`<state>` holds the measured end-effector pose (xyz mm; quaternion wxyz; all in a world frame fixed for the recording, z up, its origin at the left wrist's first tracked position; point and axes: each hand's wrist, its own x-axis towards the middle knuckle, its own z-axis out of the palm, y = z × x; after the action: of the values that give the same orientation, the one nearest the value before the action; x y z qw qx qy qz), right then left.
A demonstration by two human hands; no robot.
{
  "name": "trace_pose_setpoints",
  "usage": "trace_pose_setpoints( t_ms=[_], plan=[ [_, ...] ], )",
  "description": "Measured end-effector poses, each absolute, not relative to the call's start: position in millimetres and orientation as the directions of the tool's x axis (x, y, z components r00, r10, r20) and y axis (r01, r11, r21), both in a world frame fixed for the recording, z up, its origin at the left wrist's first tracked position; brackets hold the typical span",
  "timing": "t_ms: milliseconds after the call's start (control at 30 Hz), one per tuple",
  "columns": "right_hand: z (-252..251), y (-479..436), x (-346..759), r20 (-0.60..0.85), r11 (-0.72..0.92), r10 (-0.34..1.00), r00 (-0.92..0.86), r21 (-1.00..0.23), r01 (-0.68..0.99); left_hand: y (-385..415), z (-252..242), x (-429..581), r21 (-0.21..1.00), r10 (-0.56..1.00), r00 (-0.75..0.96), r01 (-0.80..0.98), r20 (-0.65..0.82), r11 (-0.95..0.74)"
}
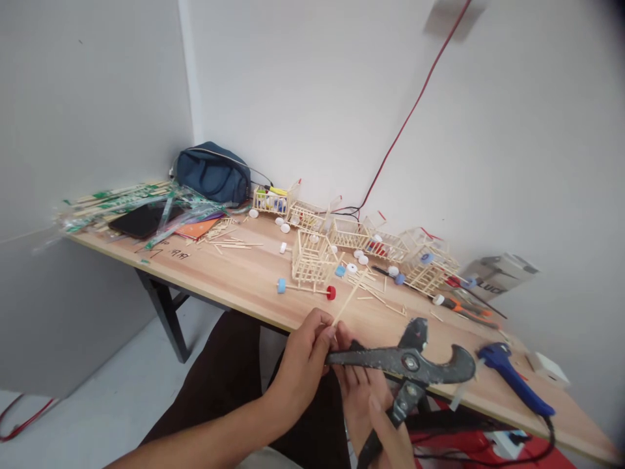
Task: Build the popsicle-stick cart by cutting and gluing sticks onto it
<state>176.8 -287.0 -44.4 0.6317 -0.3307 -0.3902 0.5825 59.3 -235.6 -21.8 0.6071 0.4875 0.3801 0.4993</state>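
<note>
My left hand (307,348) is closed, pinching a thin wooden stick (352,296) that slants up and right over the table edge. A worn black pipe cutter (434,371) with a hooked jaw lies across my right hand (366,391). Those fingers pass behind its upper handle, and the thumb rests by the lower one. The cutter's jaws are spread apart. The upper handle's end lies close by my left fingers; whether they touch it I cannot tell. Beyond them stands a small wooden-stick cart (312,257), with a blue wheel (281,285) and a red wheel (331,293) on its front axle.
Several similar carts (349,232) line the wall. Cut sticks (239,245) lie scattered. At right are a blue glue gun (517,378), orange-handled pliers (471,311) and a box (502,273). Wrapped chopsticks (112,203), a phone (139,221) and a blue bag (212,172) occupy the left.
</note>
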Motion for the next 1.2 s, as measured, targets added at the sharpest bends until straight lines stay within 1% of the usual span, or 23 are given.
trace_pose_setpoints(
  t_ms=[100, 167, 267, 333, 400, 500, 567, 733, 833, 933, 1033, 1200],
  plan=[
    [-47, -282, 177, 0.109, 0.091, 0.994, -0.007, -0.859, -0.504, -231, -23, 58, 0.965, 0.968, 0.244, -0.263, 0.055, 0.012],
    [-45, -277, 179, 0.107, 0.082, 0.994, -0.020, -0.852, -0.517, -226, -24, 53, 0.969, 0.968, 0.234, -0.246, 0.093, -0.034],
    [-34, -269, 183, 0.104, 0.089, 0.995, 0.002, -0.837, -0.539, -221, -23, 42, 0.980, 0.970, 0.193, -0.158, 0.149, -0.119],
    [-25, -265, 186, 0.091, 0.086, 0.996, 0.019, -0.828, -0.554, -219, -20, 32, 0.986, 0.977, 0.150, -0.094, 0.149, -0.136],
    [-16, -264, 191, 0.078, 0.072, 0.997, 0.012, -0.829, -0.554, -219, -17, 22, 0.991, 0.985, 0.137, -0.103, 0.102, -0.088],
    [-10, -264, 198, 0.063, 0.038, 0.998, -0.028, -0.845, -0.533, -218, -11, 12, 0.977, 0.974, 0.224, -0.214, 0.026, 0.024],
    [-10, -264, 201, 0.043, 0.004, 0.997, -0.064, -0.854, -0.520, -218, -9, 10, 0.964, 0.961, 0.277, -0.258, 0.015, 0.060],
    [-11, -264, 196, -0.013, -0.080, 0.990, -0.138, -0.865, -0.495, -221, -10, 17, 0.962, 0.923, 0.383, -0.266, 0.044, 0.065],
    [-12, -265, 194, -0.009, -0.070, 0.992, -0.124, -0.866, -0.495, -222, -11, 19, 0.967, 0.901, 0.430, -0.249, 0.058, 0.056],
    [-15, -264, 195, 0.018, -0.043, 0.994, -0.106, -0.842, -0.538, -222, -11, 19, 0.968, 0.889, 0.453, -0.244, 0.064, 0.054],
    [-22, -263, 199, -0.002, -0.040, 0.998, -0.071, -0.835, -0.549, -223, -12, 23, 0.961, 0.874, 0.484, -0.256, 0.033, 0.105],
    [-30, -257, 203, -0.070, -0.030, 0.994, 0.081, -0.912, -0.409, -222, -19, 37, 0.917, 0.829, 0.560, -0.328, -0.004, 0.226]
  ],
)
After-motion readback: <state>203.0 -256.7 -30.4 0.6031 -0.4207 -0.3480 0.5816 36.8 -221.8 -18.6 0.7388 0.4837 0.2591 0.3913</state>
